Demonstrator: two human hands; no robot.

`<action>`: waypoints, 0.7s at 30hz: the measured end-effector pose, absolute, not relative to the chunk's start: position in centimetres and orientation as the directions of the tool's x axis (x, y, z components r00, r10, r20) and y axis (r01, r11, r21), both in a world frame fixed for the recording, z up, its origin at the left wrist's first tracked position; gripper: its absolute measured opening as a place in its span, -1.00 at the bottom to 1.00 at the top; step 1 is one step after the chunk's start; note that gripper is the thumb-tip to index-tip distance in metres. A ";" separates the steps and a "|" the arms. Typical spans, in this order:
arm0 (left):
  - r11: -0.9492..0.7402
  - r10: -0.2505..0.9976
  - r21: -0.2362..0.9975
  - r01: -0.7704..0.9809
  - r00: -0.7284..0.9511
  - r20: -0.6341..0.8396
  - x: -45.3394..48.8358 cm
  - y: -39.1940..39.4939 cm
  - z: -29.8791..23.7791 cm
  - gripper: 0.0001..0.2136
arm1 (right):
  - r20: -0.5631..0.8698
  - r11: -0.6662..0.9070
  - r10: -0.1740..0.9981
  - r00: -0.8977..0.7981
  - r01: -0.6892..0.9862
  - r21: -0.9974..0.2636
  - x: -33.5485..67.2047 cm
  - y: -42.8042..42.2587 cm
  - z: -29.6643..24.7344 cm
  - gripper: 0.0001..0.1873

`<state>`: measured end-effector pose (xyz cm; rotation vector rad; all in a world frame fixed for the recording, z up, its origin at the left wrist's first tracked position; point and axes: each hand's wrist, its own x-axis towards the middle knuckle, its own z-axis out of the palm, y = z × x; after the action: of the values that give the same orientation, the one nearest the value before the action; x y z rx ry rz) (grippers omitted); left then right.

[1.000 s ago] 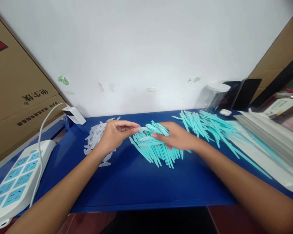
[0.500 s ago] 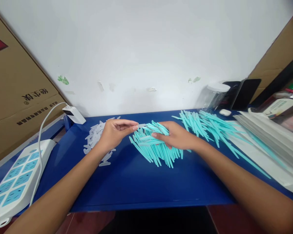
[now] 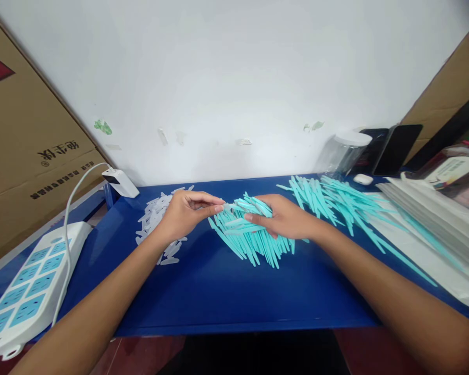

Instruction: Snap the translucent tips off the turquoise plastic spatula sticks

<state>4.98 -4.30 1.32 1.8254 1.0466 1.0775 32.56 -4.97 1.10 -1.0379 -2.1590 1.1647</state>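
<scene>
My left hand (image 3: 189, 211) is closed in a pinch on a small translucent blade cap (image 3: 228, 207). The cap meets the end of one of the slim turquoise sticks, which look like eyebrow razors (image 3: 254, 204), in my right hand. My right hand (image 3: 283, 216) is wrapped round a bunch of these razors, thumb on top. Beneath it lies a heap of more turquoise razors (image 3: 258, 247) on the blue table. Left of that, partly behind my left hand and wrist, is a loose pile of translucent caps (image 3: 152, 213). How far the cap sits over the razor's end I cannot tell.
More turquoise razors (image 3: 336, 200) spread on the right, partly over white packaging (image 3: 449, 229). A clear jar (image 3: 346, 156), a dark phone (image 3: 398, 148) and a small white case (image 3: 362, 179) stand behind. At left are a power strip (image 3: 27, 291), a corded white device (image 3: 120, 182) and a cardboard box (image 3: 35, 120).
My left hand has moved slightly right, bringing the cap against the razor's end. My right hand keeps its grip on the bunch; the whole view has shifted a little.
</scene>
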 end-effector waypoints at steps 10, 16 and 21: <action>-0.149 0.950 0.982 0.118 0.294 0.109 7.0 -5.3 -0.6 -0.68 | -0.001 0.310 0.785 -0.620 0.394 -0.865 31.7 -5.7 1.1 -0.67; -0.231 0.909 0.955 0.187 0.393 0.143 7.5 -5.7 -0.5 -0.72 | -0.020 0.301 0.759 -0.650 0.378 -0.876 31.8 -5.5 0.5 -0.64; -0.234 0.951 0.959 0.160 0.241 0.192 6.3 -4.6 0.1 -0.70 | 0.073 0.341 0.820 -0.567 0.383 -0.859 32.5 -4.8 1.0 -0.61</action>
<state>6.31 -4.60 0.15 1.6060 1.0605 1.0971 32.54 -4.79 1.03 -1.0495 -2.1073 1.1495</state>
